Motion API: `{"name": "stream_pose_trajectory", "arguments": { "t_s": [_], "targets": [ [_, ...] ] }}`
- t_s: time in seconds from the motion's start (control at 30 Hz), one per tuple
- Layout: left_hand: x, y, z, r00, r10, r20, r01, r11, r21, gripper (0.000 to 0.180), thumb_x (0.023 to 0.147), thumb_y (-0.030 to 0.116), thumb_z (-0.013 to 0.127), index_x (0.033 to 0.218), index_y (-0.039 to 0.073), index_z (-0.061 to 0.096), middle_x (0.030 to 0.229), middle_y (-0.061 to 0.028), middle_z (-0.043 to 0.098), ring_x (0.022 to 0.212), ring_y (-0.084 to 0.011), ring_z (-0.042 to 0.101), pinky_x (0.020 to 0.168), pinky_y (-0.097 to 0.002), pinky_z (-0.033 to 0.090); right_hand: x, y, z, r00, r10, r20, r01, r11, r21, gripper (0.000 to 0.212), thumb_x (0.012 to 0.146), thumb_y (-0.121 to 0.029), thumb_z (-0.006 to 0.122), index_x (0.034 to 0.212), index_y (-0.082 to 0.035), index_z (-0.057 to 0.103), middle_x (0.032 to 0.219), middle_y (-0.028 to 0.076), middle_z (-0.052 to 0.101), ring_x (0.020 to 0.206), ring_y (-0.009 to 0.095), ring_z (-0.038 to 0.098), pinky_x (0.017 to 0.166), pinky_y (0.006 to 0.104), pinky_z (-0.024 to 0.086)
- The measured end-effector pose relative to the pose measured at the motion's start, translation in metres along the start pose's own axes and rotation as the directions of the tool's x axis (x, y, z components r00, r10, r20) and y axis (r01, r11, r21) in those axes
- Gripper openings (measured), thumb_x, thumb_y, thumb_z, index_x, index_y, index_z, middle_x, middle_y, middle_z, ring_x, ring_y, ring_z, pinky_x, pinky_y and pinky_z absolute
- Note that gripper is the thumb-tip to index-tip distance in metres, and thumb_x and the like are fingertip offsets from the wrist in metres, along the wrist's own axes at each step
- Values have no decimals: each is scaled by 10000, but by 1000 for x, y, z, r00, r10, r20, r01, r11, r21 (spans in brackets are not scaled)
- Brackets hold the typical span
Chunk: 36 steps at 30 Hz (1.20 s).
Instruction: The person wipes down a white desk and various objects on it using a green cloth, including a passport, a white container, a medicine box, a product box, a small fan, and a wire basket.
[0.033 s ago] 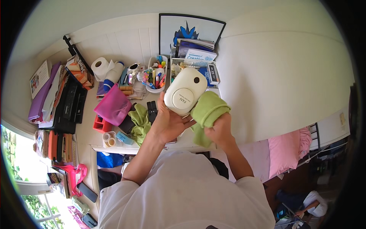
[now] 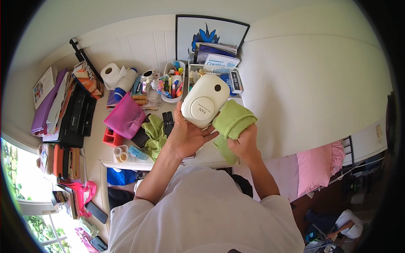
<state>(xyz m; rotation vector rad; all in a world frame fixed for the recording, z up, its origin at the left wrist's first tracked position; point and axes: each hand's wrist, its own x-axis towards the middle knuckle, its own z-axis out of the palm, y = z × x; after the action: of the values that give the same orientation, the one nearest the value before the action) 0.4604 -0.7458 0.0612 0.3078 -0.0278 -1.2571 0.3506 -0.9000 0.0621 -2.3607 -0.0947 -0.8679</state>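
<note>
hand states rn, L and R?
Left hand: holding the white rounded device by its lower end, thumb along its left edge.
Right hand: closed, gripping the bunched green cloth.

Right hand (image 2: 245, 143) part-hidden (by cloth (image 2: 233, 117)), shirt (image 2: 206, 211) cropped

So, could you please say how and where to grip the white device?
The white device looks easiest to grip by both sides of its rounded far end, from the far side: that end is free, while the left hand holds the near end and the green cloth in the right hand sits close beside.
</note>
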Motion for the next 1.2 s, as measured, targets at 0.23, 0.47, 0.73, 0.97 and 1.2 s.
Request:
{"name": "stream_pose_trajectory", "arguments": {
  "t_s": [0.23,0.47,0.73,0.97,1.2],
  "targets": [
    [4,-3,21,992,87,-93,-89,996,-18,765,806,720,327,1294,143,444,1262,-112,487,1165,-278,440,1062,-459,252,12,-22,13,944,-316,-91,280,918,-281,313,619,-40,632,928,-84,657,967,90,630,871,313,603,733,414,479],
    [-2,-3,18,997,-25,-67,22,999,-42,761,800,722,324,1246,127,487,1190,-124,523,984,-248,514,1032,-476,287,24,11,-1,926,-196,-323,124,965,-229,277,633,-29,614,906,-59,652,921,111,629,851,313,594,708,424,463],
    [-4,-7,-6,994,-53,-92,42,992,-116,687,796,700,383,1187,149,513,1054,-51,551,843,-201,514,955,-435,360,6,-3,2,942,-314,-115,253,895,-368,319,589,-59,668,906,-95,658,918,94,626,851,311,592,718,421,457],
    [-7,-18,4,995,-98,-29,95,991,-98,688,793,717,377,1173,159,512,1056,-40,545,834,-184,513,906,-408,382,6,5,-26,980,-60,-191,96,978,186,234,629,-8,581,847,-45,654,835,102,645,736,301,616,670,385,490],
    [0,-34,0,980,38,-196,-20,996,90,706,805,732,337,1183,158,496,1129,-67,537,919,-173,505,906,-380,375,25,-24,-1,923,-311,-227,256,936,-242,269,647,-78,635,916,-61,641,974,91,623,910,299,586,769,435,450]
  ]
}}
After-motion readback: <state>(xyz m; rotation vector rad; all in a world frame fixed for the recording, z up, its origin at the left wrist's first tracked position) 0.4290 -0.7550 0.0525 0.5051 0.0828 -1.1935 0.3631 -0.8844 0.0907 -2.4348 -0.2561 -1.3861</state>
